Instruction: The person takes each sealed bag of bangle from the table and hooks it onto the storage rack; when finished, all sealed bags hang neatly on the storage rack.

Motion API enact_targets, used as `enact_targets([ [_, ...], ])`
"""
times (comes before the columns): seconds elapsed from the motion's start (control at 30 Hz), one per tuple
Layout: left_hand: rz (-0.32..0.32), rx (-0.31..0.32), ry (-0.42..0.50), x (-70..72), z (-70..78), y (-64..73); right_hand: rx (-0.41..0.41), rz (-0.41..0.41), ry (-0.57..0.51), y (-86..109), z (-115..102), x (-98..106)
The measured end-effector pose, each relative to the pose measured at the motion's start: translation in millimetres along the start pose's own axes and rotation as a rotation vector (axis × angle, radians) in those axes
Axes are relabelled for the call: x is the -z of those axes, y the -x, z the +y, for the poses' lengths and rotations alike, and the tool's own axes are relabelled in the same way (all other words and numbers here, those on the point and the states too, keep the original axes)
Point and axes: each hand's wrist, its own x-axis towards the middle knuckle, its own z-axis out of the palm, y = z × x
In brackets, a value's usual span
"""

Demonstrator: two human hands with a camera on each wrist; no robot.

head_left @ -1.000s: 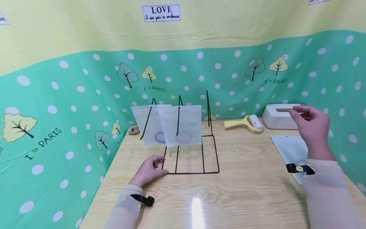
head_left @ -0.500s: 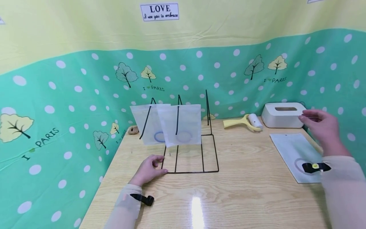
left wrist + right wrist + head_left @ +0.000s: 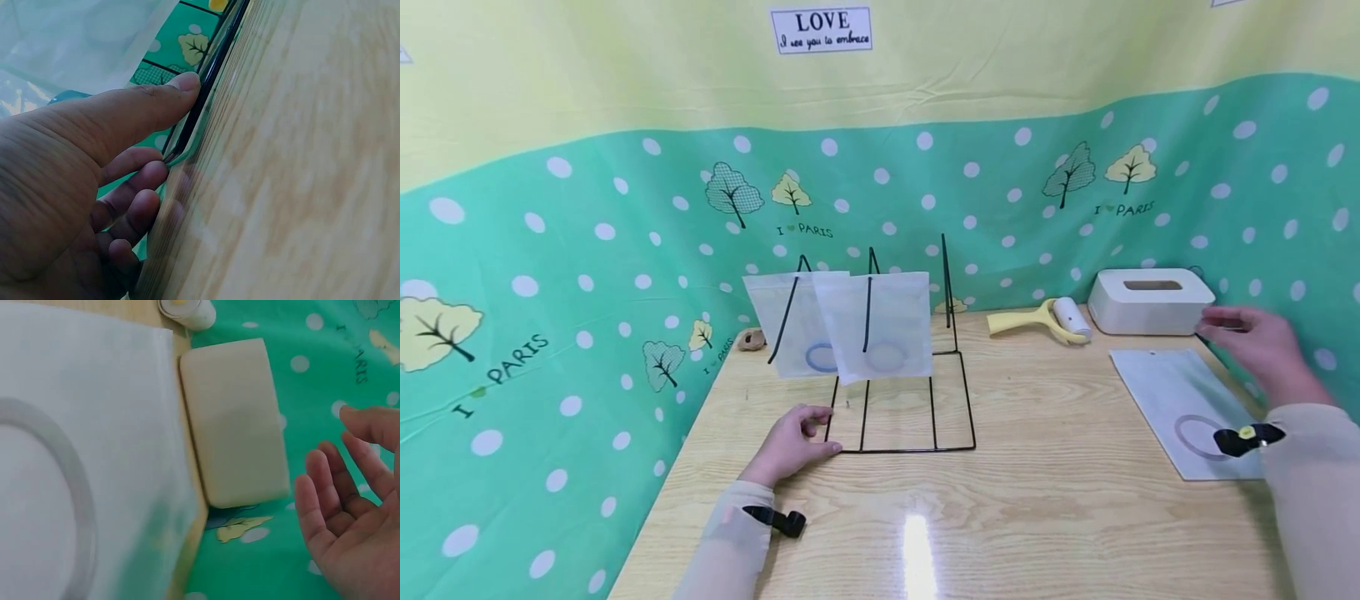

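Note:
A black wire rack (image 3: 955, 400) stands on the table, its slanted arms rising at the back. Two translucent white bags (image 3: 891, 321) with faint ring marks hang side by side on its left and middle arms. My left hand (image 3: 793, 446) holds the rack's front left corner; in the left wrist view the thumb lies on the black wire (image 3: 215, 75) with curled fingers at the bend. My right hand (image 3: 1258, 350) hovers by the far right edge, fingers loosely bent around nothing. Below it lies a flat pale bag (image 3: 1157, 392) with a hole near its top and a grey ring mark.
A white tissue box (image 3: 1120, 312) sits at the back right, beside a yellow-handled lint roller (image 3: 1026, 322). A small brown object (image 3: 750, 340) is at the back left. Polka-dot fabric (image 3: 1000, 208) hangs behind and along both sides of the table (image 3: 1037, 517).
My right hand has moved right and slightly down, past the tissue box, uncovering more of the flat bag and its ring mark. The left hand and rack stay put.

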Motion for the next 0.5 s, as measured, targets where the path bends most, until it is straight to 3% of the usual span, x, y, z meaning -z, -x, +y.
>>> enact_targets([
  [0.13,0.002,-0.003,0.005,0.4,0.5,0.0,-0.018,-0.075,0.02,-9.0,16,-4],
  [0.3,-0.003,0.007,-0.006,0.7,0.2,0.1,0.017,-0.146,0.074,-20.1,30,-15],
  [0.5,-0.008,0.009,-0.008,0.8,-1.0,0.0,0.002,-0.231,0.088,-30.3,37,-24],
])
